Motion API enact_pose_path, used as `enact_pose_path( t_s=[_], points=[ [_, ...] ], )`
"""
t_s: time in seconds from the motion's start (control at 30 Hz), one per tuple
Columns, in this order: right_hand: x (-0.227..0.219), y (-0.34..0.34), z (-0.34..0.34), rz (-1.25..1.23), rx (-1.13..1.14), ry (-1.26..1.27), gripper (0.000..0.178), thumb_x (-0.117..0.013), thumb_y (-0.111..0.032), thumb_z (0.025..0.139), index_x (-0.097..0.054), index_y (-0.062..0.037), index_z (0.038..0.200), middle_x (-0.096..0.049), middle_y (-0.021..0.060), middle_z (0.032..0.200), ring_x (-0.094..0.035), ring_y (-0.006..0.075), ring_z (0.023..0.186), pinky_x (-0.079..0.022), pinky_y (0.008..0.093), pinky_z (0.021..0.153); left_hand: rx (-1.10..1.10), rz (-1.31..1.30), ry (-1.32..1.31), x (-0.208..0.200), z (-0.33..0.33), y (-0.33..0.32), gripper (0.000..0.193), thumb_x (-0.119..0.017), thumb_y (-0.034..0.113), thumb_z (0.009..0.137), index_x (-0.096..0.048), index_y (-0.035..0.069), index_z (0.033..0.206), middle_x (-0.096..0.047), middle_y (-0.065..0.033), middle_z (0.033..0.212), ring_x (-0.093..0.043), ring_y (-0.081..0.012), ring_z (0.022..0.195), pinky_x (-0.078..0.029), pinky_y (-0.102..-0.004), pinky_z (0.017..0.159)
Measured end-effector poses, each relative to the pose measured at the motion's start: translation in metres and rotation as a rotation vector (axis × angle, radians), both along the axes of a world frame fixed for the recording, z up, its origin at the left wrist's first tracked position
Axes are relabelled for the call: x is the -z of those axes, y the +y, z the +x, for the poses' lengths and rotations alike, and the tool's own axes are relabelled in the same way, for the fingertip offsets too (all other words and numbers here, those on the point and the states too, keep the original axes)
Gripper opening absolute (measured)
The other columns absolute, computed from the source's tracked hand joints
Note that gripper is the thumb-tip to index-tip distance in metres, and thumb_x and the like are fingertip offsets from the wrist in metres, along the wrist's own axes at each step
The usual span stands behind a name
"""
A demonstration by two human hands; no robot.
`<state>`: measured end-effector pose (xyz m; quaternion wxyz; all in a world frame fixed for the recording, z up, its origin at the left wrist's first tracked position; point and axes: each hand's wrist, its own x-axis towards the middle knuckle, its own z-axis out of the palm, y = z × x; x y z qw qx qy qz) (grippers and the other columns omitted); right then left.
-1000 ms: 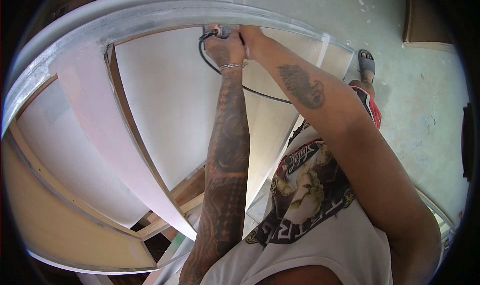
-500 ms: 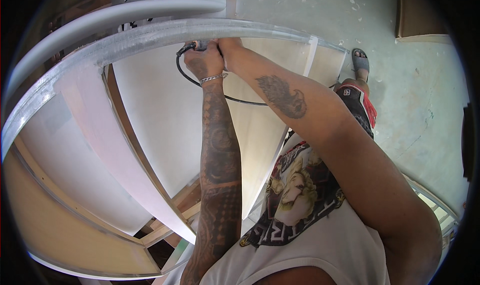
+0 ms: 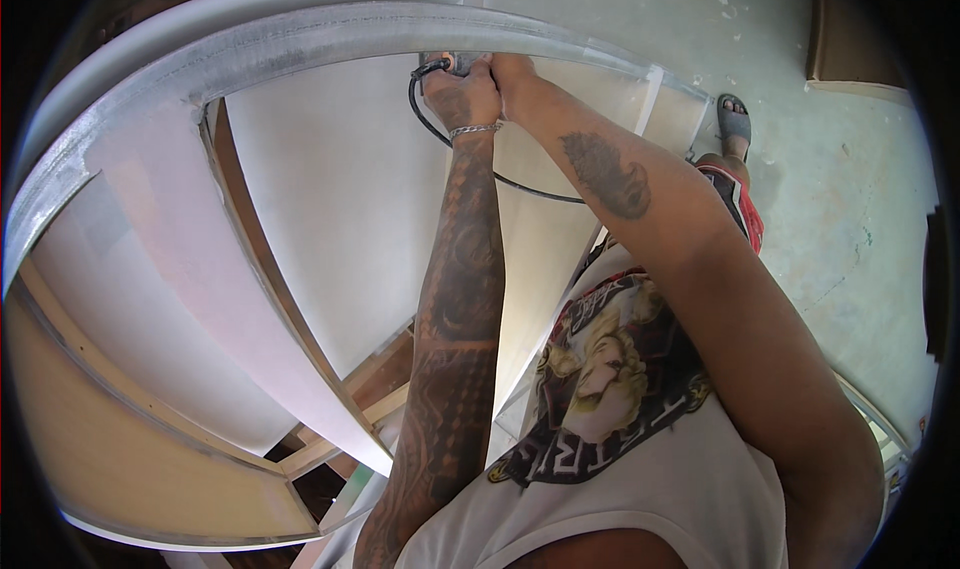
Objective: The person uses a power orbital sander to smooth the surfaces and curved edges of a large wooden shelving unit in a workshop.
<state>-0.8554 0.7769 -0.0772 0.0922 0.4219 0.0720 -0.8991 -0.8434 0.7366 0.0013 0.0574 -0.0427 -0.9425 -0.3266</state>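
Note:
Both my arms reach forward to the far curved rim [image 3: 340,31] of a large rounded frame. My left hand [image 3: 460,97], with a chain bracelet at its wrist, is closed around a grey corded power tool [image 3: 463,62]. The tool sits at the rim's near edge; its working face is out of sight, so its exact kind cannot be made out. Close against it, my right hand [image 3: 512,71] is also closed at the tool, its fingers mostly hidden. A black cord [image 3: 540,191] loops from the tool and passes under my right forearm.
Pale curved panels [image 3: 310,199] and wooden ribs [image 3: 262,239] fill the frame to the left. Another white curved piece [image 3: 260,1] lies just beyond the rim. On the right are a greenish floor [image 3: 800,179], my sandalled foot [image 3: 734,119] and a brown box-like object [image 3: 865,29].
My hands and the tool have shifted right along the rim, the cord trailing with them. The view has also moved slightly, so the rim appears higher. Both hands keep their grip.

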Motion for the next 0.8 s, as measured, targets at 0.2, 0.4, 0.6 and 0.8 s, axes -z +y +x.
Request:
enact_pose_path(
  t_s=[0.2,0.4,0.6,0.8],
  points=[
    [0.012,-0.002,0.002,0.242,-0.126,0.209,0.032,-0.055,-0.022,0.092,-0.063,0.0074,0.102,-0.067,0.0233,0.1,-0.068,0.0309,0.087,-0.054,0.0446,0.071,0.016,-0.044,0.069,0.009,0.0,-0.002,0.039,-0.08,0.011,0.072,-0.063,-0.01,0.1,-0.07,-0.0188,0.093,-0.068,-0.0251,0.084,-0.054,-0.0338,0.078],
    [-0.003,-0.024,-0.014,-0.096,0.058,0.057,0.023,-0.057,-0.014,0.09,-0.067,0.0063,0.092,-0.069,0.0239,0.091,-0.069,0.036,0.084,-0.054,0.0449,0.074,0.068,-0.075,0.21,-0.015,-0.007,-0.012,0.045,-0.079,0.009,0.071,-0.063,-0.012,0.107,-0.07,-0.0189,0.1,-0.067,-0.0234,0.088,-0.052,-0.0319,0.083],
    [-0.04,-0.054,-0.028,0.786,-0.233,0.324,0.02,-0.062,-0.012,0.087,-0.069,0.0032,0.097,-0.068,0.0268,0.098,-0.066,0.0429,0.093,-0.053,0.0448,0.082,0.008,-0.052,0.196,-0.057,-0.026,-0.031,0.044,-0.079,0.006,0.071,-0.063,-0.012,0.108,-0.07,-0.0169,0.098,-0.066,-0.0207,0.085,-0.053,-0.0308,0.077],
    [-0.096,-0.036,-0.04,0.446,-0.141,0.243,0.018,-0.062,-0.012,0.087,-0.07,0.0012,0.096,-0.069,0.0238,0.1,-0.067,0.0385,0.096,-0.055,0.0423,0.081,-0.062,0.073,0.146,-0.101,-0.03,-0.01,0.042,-0.075,0.001,0.076,-0.062,-0.012,0.113,-0.069,-0.0189,0.103,-0.068,-0.022,0.088,-0.055,-0.0311,0.076]
  ],
)
